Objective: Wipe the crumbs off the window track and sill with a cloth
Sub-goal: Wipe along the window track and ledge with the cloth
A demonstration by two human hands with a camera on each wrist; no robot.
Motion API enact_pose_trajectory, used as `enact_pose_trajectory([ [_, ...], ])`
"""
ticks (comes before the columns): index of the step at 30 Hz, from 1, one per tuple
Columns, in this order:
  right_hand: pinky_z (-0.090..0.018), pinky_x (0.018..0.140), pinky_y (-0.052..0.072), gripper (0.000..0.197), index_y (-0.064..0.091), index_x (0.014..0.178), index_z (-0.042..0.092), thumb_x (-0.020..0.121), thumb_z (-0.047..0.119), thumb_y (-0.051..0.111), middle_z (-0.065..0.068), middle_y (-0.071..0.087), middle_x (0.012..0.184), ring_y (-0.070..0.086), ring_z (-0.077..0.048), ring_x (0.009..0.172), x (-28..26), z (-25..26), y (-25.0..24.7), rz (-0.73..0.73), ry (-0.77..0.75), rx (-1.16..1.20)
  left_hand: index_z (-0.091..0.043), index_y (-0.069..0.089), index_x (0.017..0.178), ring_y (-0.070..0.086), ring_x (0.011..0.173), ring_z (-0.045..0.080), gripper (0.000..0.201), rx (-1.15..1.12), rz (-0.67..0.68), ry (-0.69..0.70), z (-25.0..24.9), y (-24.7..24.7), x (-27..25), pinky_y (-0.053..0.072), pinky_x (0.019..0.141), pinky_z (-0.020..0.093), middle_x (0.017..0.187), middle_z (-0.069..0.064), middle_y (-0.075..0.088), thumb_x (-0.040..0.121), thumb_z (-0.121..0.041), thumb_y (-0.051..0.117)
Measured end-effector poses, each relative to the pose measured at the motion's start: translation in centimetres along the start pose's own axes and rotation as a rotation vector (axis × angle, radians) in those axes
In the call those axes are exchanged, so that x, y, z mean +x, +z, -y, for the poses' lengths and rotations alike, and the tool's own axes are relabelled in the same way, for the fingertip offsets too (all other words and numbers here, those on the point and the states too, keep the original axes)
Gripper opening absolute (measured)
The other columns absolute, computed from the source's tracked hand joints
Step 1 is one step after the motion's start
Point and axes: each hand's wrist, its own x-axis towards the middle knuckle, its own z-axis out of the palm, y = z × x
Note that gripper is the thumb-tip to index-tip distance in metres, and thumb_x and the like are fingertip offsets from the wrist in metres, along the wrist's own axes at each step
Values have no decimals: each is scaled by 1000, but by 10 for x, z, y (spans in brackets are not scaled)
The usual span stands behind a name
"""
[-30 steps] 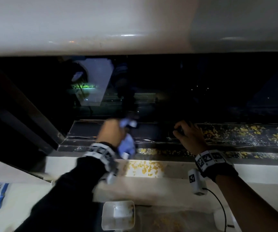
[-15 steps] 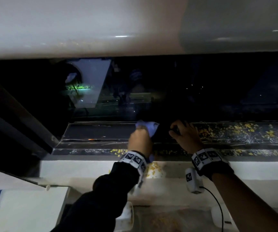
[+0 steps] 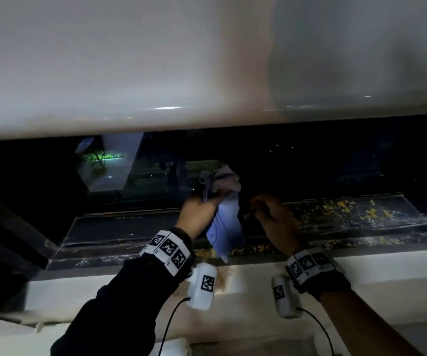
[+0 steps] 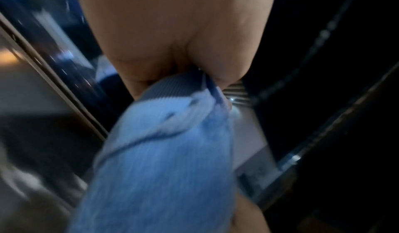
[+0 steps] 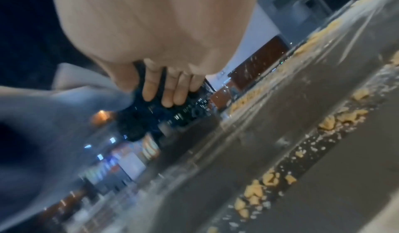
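My left hand (image 3: 211, 201) grips a bunched light-blue cloth (image 3: 224, 222), which hangs down over the dark window track (image 3: 120, 227); the left wrist view shows the cloth (image 4: 162, 151) pinched in the left hand (image 4: 172, 40). Just to its right, my right hand (image 3: 261, 205) curls its fingers (image 5: 149, 90) round a dark window frame edge (image 5: 138, 122). Yellow crumbs (image 3: 340, 209) cover the track on the right, with more crumbs (image 5: 336, 122) in the front groove. A few lie on the white sill (image 3: 245, 281) below the cloth.
A pale wall or ledge (image 3: 156, 60) overhangs the window. The dark glass (image 3: 130, 173) shows reflections. A dark frame post (image 3: 9, 227) slants at the left. A white container (image 3: 174, 348) sits below the sill at the bottom edge.
My left hand has carried the cloth rightward along the track and lifted it up beside my right hand. The right hand has stayed on the frame edge.
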Motion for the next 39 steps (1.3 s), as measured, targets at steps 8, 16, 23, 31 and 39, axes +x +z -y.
enact_pose_trajectory([
  [8,-16,86,46,32,63,110,18,86,39,64,9,67,106,60,3,101,-17,7,-42,37,236,478,2,65,101,66,84,27,22,-141,104,-88,-13,72,-8,52,71,25,95,17,69,90,-16,59],
  [16,-35,96,48,35,59,121,17,88,21,69,-3,62,124,60,-16,110,-14,-21,-86,-85,386,530,-16,68,102,66,94,23,28,108,124,82,-8,130,8,53,87,42,98,6,72,84,-37,63],
  [23,-25,77,45,37,51,131,8,95,15,56,-5,61,106,61,-24,105,-9,-60,-162,-204,464,423,-25,63,112,62,91,17,28,695,48,322,1,151,28,48,80,26,96,-2,68,91,-41,54],
  [31,-45,71,40,34,34,105,10,76,24,46,-21,53,99,55,-37,87,-11,-117,-249,-616,290,-67,-28,65,93,64,84,20,22,952,100,277,25,142,45,51,76,29,90,-2,70,88,-47,55],
  [39,-57,82,39,55,47,117,-12,70,4,70,-34,48,110,45,-52,99,7,-177,-272,-331,280,-864,-26,62,83,63,73,19,10,888,71,338,38,121,47,48,67,26,77,-1,69,88,-31,55],
])
